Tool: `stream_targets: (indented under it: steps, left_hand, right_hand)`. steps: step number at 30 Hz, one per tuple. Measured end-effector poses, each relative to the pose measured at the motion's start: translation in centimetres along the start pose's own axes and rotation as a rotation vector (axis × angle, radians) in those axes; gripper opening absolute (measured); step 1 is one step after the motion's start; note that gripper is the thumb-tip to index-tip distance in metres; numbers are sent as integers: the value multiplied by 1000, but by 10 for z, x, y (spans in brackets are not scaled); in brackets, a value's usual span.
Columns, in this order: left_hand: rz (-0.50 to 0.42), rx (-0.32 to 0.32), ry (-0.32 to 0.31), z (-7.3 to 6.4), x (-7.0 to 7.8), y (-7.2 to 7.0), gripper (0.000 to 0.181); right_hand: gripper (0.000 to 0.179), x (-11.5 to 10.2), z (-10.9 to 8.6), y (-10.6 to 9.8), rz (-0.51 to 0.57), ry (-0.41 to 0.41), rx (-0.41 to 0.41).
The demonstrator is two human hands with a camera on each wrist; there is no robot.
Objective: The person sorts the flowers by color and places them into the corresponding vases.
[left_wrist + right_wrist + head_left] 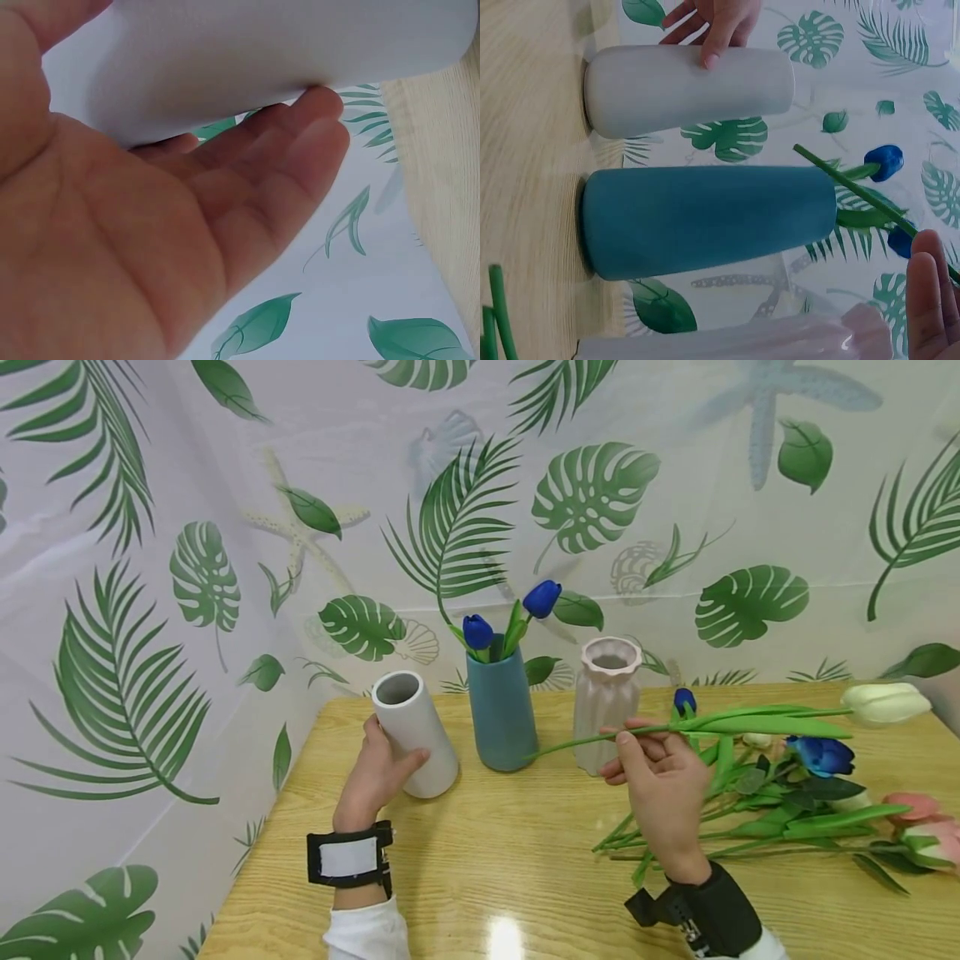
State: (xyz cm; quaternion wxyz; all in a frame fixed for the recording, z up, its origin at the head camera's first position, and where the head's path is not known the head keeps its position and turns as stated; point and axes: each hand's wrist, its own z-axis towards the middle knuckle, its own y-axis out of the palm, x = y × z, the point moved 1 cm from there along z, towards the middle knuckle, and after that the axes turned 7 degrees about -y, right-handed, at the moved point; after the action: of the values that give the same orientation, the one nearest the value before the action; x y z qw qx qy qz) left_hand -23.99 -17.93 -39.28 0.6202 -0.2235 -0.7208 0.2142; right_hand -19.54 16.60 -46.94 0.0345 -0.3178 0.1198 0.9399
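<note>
The white tulip (885, 703) lies nearly level in the person's right hand (667, 777), above the wooden table (465, 868), its bloom out to the right and its bare stem end pointing left towards the blue vase (504, 714). Thumb and fingers are together on the stem, pinching it well below the bloom. The flower looks artificial, so it is probably very light, with a springy, wire-like stem that bends a little without snapping. The bare stretch of stem seems the best place to hold it; the petals and soft leaves would likely crease under a squeeze.

The left hand (378, 781) holds the white vase (429, 727), thumb across the front and fingers round the far side; how firmly they press is hard to judge from the close left wrist view. The vase stands on the table and looks like smooth, matt ceramic: stiff, moderately heavy, rather slippery and liable to chip if tipped. A grip round its middle should steady it best.

Two blue tulips (542, 599) stand in the blue vase, beside the pink fluted vase (607, 693). More flowers (795, 810) lie near the right hand.
</note>
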Motion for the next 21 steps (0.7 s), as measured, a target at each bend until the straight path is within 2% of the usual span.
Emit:
stream_targets:
  steps: [2, 4, 5, 8, 15, 18, 21]
  left_hand:
    - [-3, 0, -3, 0, 0, 0, 92]
    - [-4, 1, -3, -1, -1, 0, 91]
    - [-6, 1, -2, -1, -1, 0, 91]
    - [-5, 2, -1, -1, -2, 0, 91]
    - [5, 4, 13, -1, -1, 0, 89]
    - [15, 5, 18, 0, -1, 0, 89]
    - [16, 0, 17, 0, 0, 0, 89]
  right_hand:
    - [29, 1, -2, 4, 33, -32, 10]
    - [28, -6, -2, 13, 30, -56, 21]
    - [29, 2, -7, 12, 13, -73, 18]
    - [27, -6, -8, 26, 45, -107, 11]
    - [23, -79, 14, 76, 24, -213, 15]
    - [27, -89, 15, 88, 33, -250, 21]
    - [28, -90, 15, 96, 33, -253, 15]
